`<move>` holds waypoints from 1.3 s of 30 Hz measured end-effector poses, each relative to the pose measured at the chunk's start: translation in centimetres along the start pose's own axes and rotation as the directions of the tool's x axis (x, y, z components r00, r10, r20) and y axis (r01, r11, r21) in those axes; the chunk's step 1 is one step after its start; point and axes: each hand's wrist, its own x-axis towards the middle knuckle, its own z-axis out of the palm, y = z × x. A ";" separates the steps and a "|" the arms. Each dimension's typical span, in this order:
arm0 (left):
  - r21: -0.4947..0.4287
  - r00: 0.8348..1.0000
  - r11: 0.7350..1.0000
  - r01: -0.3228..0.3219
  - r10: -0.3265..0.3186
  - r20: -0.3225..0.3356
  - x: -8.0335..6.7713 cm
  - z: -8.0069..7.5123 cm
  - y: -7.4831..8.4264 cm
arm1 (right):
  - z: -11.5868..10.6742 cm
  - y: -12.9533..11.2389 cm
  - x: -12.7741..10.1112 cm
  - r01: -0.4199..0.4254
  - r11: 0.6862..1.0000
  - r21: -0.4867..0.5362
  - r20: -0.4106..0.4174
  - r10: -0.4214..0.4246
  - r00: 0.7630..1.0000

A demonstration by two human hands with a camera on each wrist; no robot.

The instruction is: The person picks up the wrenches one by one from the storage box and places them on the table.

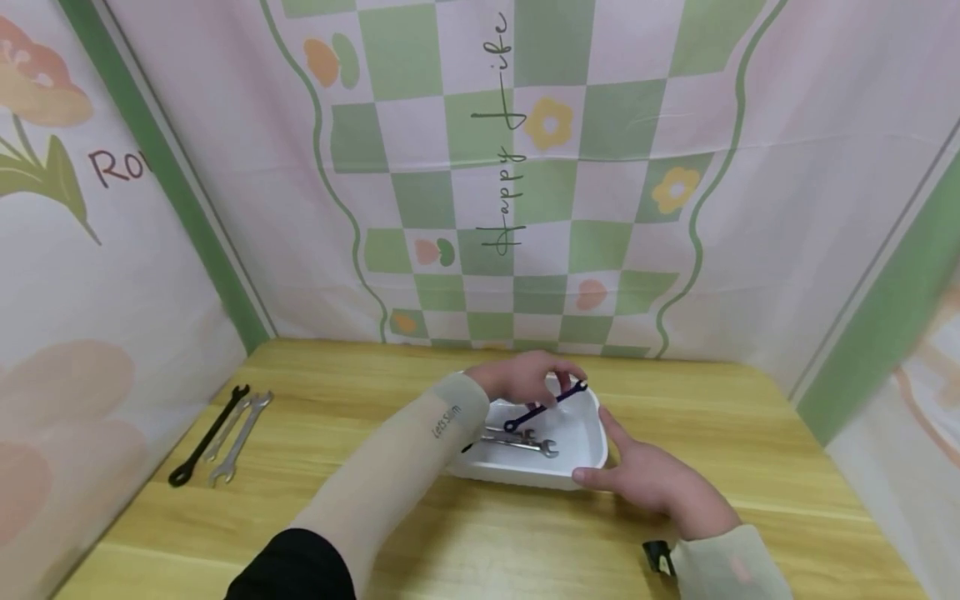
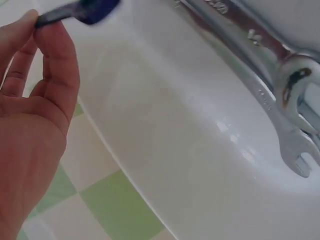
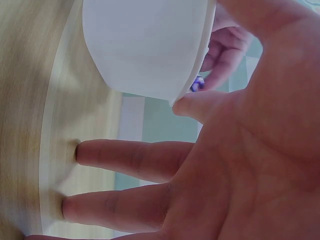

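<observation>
With thumb and fingertips, my left hand pinches a dark purple-blue wrench over the white dish. One end of that wrench shows blurred in the left wrist view, at the fingertips. Silver wrenches lie inside the dish, overlapping one another; my left forearm hides part of them. At the dish's right end is my right hand, thumb at the near corner and index finger along the end. In the right wrist view its fingers are straight, a fingertip touches the rim and other fingertips rest on the table.
On the table's left side, a black wrench lies beside two silver wrenches. A small black object sits by my right wrist. Printed fabric hangs behind the wooden table and along both sides.
</observation>
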 end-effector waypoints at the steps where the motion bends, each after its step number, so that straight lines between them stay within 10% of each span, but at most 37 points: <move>1: -0.044 1.000 0.999 0.004 -0.005 -0.015 -0.2 -0.2 0.1 | 0.0 0.0 0.0 -0.001 1.000 -0.001 -0.001 0.001 1.000; 11: -0.404 0.982 0.914 0.043 -0.113 -0.151 -2.1 -1.6 0.6 | 0.1 0.0 0.0 -0.021 1.000 0.020 0.006 0.021 1.000; 25: -0.620 0.940 0.783 0.050 -0.246 -0.235 -7.4 -3.8 -0.2 | 0.2 0.2 0.1 -0.021 1.000 0.015 0.003 0.021 1.000; 32: -0.698 0.889 0.714 0.052 -0.351 -0.292 -10.9 -5.9 -2.4 | 0.1 -0.1 -0.1 -0.015 1.000 0.026 0.005 0.015 1.000; 39: -0.698 0.842 0.711 0.085 -0.426 -0.331 -14.5 -7.1 -4.9 | 0.2 0.0 -0.1 -0.015 1.000 0.019 0.006 0.015 1.000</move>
